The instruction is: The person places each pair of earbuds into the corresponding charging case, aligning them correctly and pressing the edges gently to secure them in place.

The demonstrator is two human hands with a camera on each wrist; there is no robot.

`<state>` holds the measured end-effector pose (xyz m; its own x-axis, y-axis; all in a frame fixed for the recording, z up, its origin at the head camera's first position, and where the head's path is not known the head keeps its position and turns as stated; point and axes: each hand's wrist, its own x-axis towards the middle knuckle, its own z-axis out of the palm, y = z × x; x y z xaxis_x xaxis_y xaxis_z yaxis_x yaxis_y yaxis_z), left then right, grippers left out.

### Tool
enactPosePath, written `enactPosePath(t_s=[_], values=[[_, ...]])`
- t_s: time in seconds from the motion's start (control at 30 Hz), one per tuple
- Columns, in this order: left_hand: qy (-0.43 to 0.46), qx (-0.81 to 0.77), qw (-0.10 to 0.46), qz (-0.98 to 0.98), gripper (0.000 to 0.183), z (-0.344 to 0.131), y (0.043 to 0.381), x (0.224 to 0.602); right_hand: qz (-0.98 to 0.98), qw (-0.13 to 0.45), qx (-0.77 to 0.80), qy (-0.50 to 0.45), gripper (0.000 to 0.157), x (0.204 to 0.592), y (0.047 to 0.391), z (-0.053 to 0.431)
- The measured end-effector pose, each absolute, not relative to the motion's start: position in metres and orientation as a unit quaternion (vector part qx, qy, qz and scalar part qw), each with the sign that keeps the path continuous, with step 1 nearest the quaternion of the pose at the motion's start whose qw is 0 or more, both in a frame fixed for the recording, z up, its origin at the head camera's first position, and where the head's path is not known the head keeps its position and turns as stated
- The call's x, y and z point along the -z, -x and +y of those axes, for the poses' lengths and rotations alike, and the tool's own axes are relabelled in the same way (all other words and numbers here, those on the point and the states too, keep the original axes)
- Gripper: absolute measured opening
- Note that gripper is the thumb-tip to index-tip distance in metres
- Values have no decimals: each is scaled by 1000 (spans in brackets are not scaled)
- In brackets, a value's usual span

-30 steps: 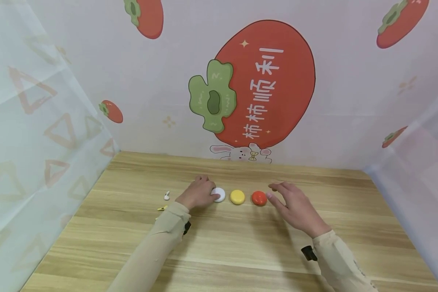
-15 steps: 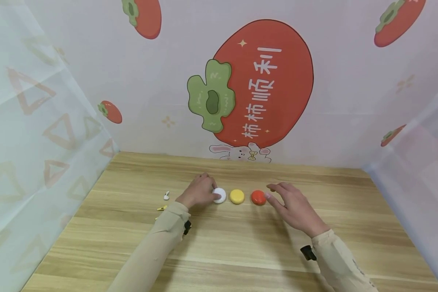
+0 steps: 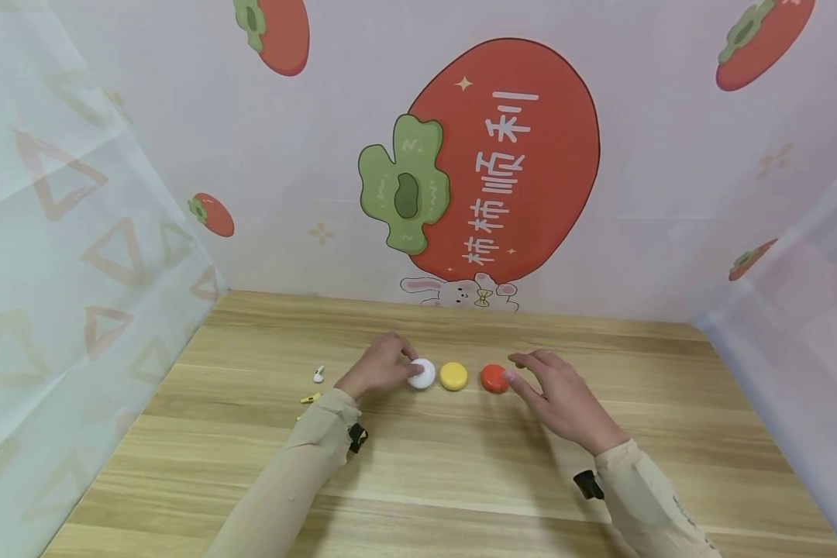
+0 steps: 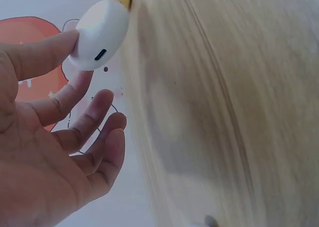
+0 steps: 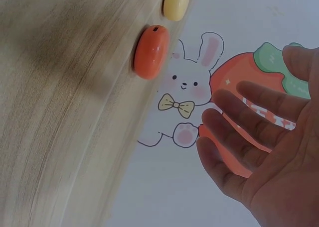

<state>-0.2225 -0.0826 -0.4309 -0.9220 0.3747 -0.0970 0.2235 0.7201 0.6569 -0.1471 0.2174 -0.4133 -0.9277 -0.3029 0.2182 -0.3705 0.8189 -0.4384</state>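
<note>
My left hand (image 3: 380, 366) pinches a round white earbud charging case (image 3: 421, 374) between thumb and index finger. In the left wrist view the white case (image 4: 102, 33) is tilted, its small charging port facing the camera, and the other fingers are loosely bent below it. A yellow case (image 3: 453, 377) of like shape lies just right of the white one. Farther right lies a red case (image 3: 494, 379), with a port showing in the right wrist view. Beside it my right hand (image 3: 561, 395) hovers with relaxed, spread fingers and holds nothing.
Left of my left hand, a white earbud (image 3: 318, 375) and a yellow earbud (image 3: 310, 398) lie on the wooden table (image 3: 446, 480). Printed cloth walls with persimmons and a rabbit stand along the back and both sides.
The white case has shifted slightly right towards the yellow one and tilted up in my left hand. My right hand has stayed nearly still by the red case.
</note>
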Motion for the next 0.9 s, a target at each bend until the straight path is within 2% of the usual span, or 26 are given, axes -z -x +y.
enactPosePath(t_s=[0.2,0.4,0.9], values=[[-132,-426,111,888,17,-82,218,427,-950,69,-248,-177,42,413,147,215],[-105,-515,111,844,18,-79,214,419,-950,56,-255,-171,45,413,146,208],[-120,-610,83,779,18,-57,197,399,-904,43,-378,-196,45,408,150,180]])
